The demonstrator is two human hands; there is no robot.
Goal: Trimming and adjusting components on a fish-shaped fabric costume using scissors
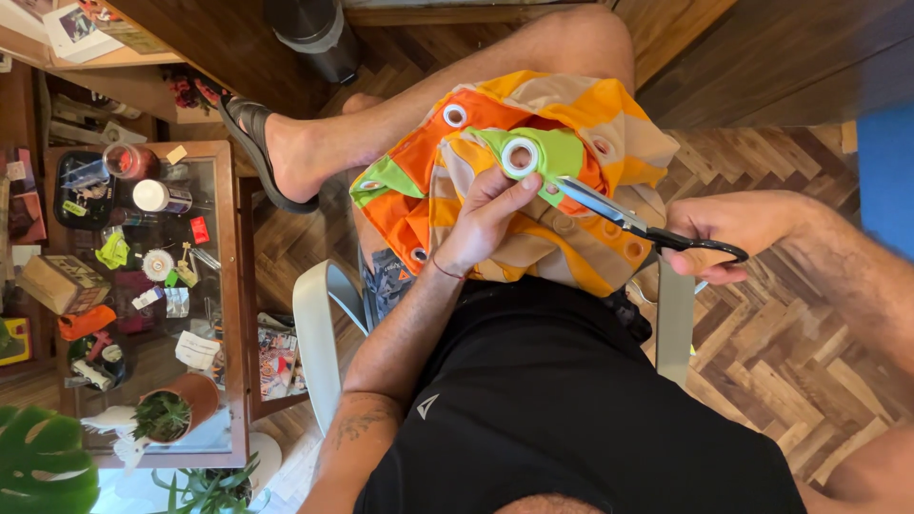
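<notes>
Right now a cutting step looks to be in hand: the left hand (486, 214) pinches a green flap of the orange, green and beige striped fabric with metal eyelets (533, 181), which is bunched on the person's lap, while the right hand (724, 233) grips the black loop handles of a pair of steel-bladed scissors (628, 222). The blades sit slightly parted, with their tips against the green flap just beside a white-ringed eyelet (520, 156). As a judgement, the next move calls for the flap to be kept taut and the blades steered close round that ring without nicking the left fingers (509, 186), which lie very near the tips. To the left stands a wood-framed glass tabletop (224, 305) crowded with small things: a brown cardboard box (57, 283) at its far left edge, a white cylindrical container (160, 196) lying on its side, a small red rectangular tag (199, 229), a yellow-green label (114, 251) and a terracotta pot with a spiky green plant (176, 407). Colourful printed booklets (276, 362) lie below the tabletop beside the chair; their print is too small to make out.
</notes>
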